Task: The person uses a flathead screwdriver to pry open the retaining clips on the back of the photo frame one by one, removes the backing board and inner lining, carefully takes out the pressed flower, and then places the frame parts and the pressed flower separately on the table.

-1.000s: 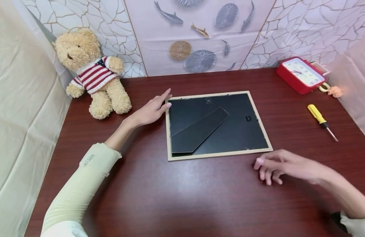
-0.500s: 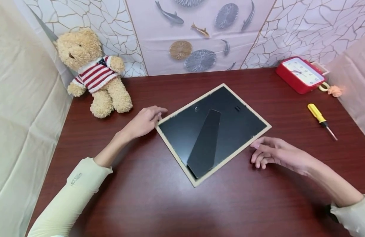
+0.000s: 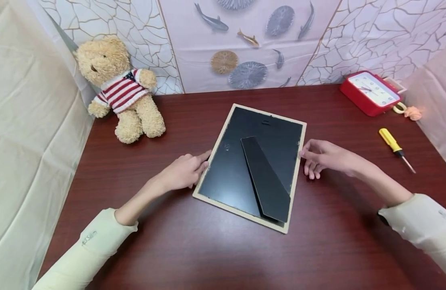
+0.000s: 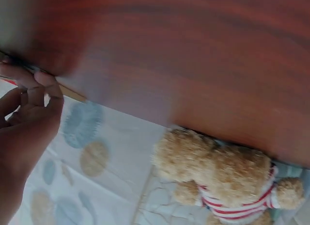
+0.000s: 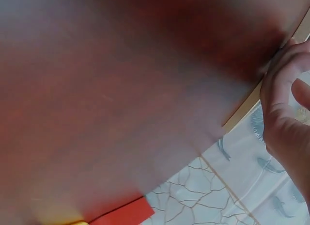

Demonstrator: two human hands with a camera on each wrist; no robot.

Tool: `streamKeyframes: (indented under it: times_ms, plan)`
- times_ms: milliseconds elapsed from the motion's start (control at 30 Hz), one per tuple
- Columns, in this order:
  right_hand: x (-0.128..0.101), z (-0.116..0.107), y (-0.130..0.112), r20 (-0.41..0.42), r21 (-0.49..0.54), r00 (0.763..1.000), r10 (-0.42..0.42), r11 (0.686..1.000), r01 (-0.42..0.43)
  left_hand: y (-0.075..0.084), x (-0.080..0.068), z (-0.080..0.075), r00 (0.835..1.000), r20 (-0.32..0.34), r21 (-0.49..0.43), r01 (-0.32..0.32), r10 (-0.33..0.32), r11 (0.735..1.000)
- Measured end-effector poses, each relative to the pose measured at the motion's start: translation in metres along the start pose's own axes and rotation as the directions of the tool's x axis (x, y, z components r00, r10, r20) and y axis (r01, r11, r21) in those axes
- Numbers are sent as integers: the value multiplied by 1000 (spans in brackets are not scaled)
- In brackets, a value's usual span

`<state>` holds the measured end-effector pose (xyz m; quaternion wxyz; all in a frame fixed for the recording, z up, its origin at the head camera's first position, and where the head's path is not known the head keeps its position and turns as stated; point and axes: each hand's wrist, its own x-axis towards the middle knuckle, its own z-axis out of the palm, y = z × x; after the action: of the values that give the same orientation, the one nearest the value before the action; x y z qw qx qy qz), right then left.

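**Frame turned from landscape to near upright**

Lying face down near the middle of the table (image 3: 179, 257), back and folded stand uppermost: the frame (image 3: 228, 169). Swung round within the last second from long side across to long side running away from the body, with a slight tilt left at the far end; stand's wide end now nearest. Flat on the wood throughout, not lifted.

On the frame's left edge, the left hand (image 3: 181, 173), fingertips pressing the wooden rim, fingers bent only a little, nothing clasped. On the right edge, the right hand (image 3: 322, 157), thumb and forefinger touching the rim, other fingers curled loosely under; a true pinch cannot be told from the blurred wrist view. Both drawn in closer to the body than a second ago, one each side, steering the turn.

Judged from this: turn about finished, back panel now squared for working at its clips.

Further off and unmoved: screwdriver (image 3: 392, 144) at right, teddy (image 3: 123, 90) at back left, red clock (image 3: 369, 92) at back right.
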<state>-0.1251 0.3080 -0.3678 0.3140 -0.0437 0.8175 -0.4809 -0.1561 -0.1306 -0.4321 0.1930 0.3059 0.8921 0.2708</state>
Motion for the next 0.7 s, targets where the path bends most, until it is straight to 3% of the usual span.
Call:
streamKeyframes:
  times_ms: [133, 233, 433, 600, 700]
  plan:
    - [19, -2, -14, -49, -132, 999, 14, 991, -20, 49, -22, -5, 994, 47, -52, 97, -94, 994]
    - [31, -3, -24, -84, -251, 996, -1, 968, -21, 67, -33, -2, 986, 79, -125, 154, -145, 980]
    - [40, -6, -37, -103, -412, 994, -31, 911, -14, 73, -39, 1, 974, 151, -287, 207, -169, 935]
    - [39, -9, -44, -93, -476, 994, -64, 880, 12, 70, -38, -2, 971, 162, -320, 220, -176, 921]
    - [37, -6, -49, -140, -512, 983, -120, 858, 32, 67, -37, -6, 966, 167, -324, 242, -196, 915]
